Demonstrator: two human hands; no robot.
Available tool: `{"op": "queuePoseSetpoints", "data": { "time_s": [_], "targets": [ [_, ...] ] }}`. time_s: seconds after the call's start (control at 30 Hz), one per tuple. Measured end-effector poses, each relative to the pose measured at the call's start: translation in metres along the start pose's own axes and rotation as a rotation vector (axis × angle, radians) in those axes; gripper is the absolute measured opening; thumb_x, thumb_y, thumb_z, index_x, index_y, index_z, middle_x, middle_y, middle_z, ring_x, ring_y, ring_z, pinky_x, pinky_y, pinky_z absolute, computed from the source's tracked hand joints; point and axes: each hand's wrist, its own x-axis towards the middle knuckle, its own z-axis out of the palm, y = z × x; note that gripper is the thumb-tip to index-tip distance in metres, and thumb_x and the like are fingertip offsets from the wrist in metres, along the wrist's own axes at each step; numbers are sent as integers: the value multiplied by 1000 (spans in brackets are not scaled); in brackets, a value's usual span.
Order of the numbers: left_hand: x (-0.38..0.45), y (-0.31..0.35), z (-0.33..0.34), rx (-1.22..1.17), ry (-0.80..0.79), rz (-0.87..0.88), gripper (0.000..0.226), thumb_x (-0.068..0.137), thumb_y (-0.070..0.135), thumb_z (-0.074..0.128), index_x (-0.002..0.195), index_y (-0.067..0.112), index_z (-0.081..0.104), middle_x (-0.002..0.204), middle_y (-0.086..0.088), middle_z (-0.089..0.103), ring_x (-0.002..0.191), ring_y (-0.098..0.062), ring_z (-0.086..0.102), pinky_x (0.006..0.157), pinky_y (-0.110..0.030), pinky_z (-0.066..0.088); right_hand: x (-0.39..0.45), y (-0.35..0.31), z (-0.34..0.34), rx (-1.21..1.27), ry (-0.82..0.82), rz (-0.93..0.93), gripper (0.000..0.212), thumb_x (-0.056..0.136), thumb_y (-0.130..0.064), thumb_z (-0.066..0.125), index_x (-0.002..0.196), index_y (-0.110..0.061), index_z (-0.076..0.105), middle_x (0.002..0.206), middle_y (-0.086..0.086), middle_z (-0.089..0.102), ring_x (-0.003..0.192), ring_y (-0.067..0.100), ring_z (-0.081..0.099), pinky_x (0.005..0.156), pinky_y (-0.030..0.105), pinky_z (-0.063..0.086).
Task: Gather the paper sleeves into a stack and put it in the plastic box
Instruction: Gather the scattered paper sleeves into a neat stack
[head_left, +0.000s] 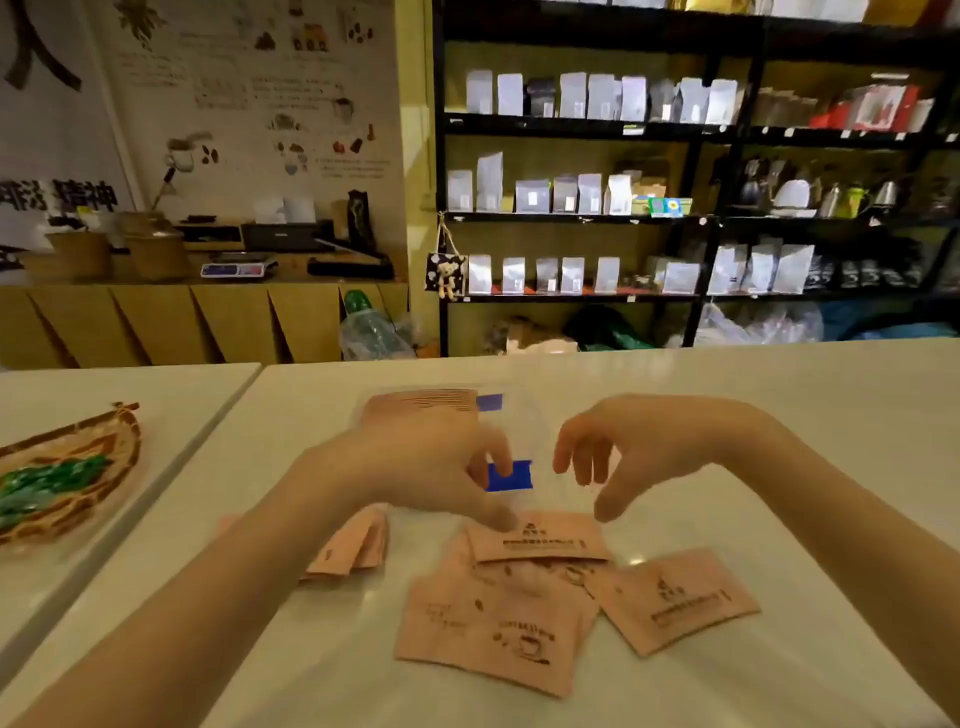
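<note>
white counter (779, 415): paper sleeves (540, 540) just below both open hands.

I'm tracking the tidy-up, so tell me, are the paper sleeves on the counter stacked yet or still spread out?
Mostly spread out. Several paper sleeves lie loosely overlapping on the counter, with a small bunch to their left. The left hand touches one.

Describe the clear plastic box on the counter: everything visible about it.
The plastic box is transparent with faint, barely traceable walls, sitting on the white counter beyond the loose sleeves. Two blue clips mark its near and far sides. Pink paper sleeves already lie inside at its left. Both hands hover in front, partly hiding it; contact is unclear.
</note>
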Motion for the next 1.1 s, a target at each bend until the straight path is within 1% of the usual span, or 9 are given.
{"op": "queuePoseSetpoints", "data": {
  "time_s": [0.1,0.17,0.27,0.43,0.57,0.73,0.87,0.97,1.1],
  "targets": [
    [-4,-2,27,39,-161,-4,57,68,50,66,120,36,46,122,14,50,110,-6,45,93,-26,39,-4,11,26,-48,-141,39,55,69,-29,74,119,-31,50,117,-9,54,109,9,49,95,31,45],
    [-3,-6,44,28,-169,0,62,67,48,68,123,36,45,126,15,46,116,-8,41,94,-25,36,-7,18,41,-41,-156,34,57,68,-30,75,120,-33,49,118,-11,52,110,8,47,97,29,44],
    [2,-7,60,56,-133,25,66,62,51,71,121,36,46,123,15,47,111,-9,43,94,-29,41,-12,28,51,-45,-148,62,61,67,-32,76,120,-35,47,113,-13,47,108,8,46,96,27,42],
    [6,-9,77,92,-101,85,75,55,53,74,122,38,43,122,20,40,103,-3,43,75,-14,35,-22,41,65,-77,-131,137,70,60,-33,80,121,-35,46,114,-12,44,108,12,47,93,31,44],
    [7,-8,80,91,-77,113,67,59,49,73,118,37,45,117,20,42,99,-2,43,65,-8,31,-27,41,69,-85,-118,136,66,60,-29,80,117,-32,47,112,-9,47,100,13,49,89,33,48],
    [7,-6,79,84,-61,115,63,60,50,70,116,35,46,115,18,47,98,-2,46,77,-14,41,-28,37,71,-76,-102,100,62,58,-29,79,112,-29,49,108,-7,51,96,13,51,84,34,51],
    [2,-5,75,15,-31,124,61,61,50,71,115,35,46,116,18,49,99,-2,47,80,-15,42,-27,34,73,-85,-64,56,59,58,-34,79,111,-27,52,106,-6,54,93,13,53,81,32,51],
    [-4,-13,69,-54,22,137,57,59,52,72,109,37,49,111,19,50,98,-3,49,86,-24,48,-26,33,74,-107,-57,39,58,58,-39,78,108,-28,53,103,-6,55,89,11,54,77,30,52],
    [-15,-32,60,-97,76,94,51,59,52,72,103,41,49,104,22,50,95,-3,51,81,-22,50,-29,32,76,-98,-90,40,60,59,-42,77,111,-30,49,102,-9,52,90,10,52,76,24,49]
  ]
}}
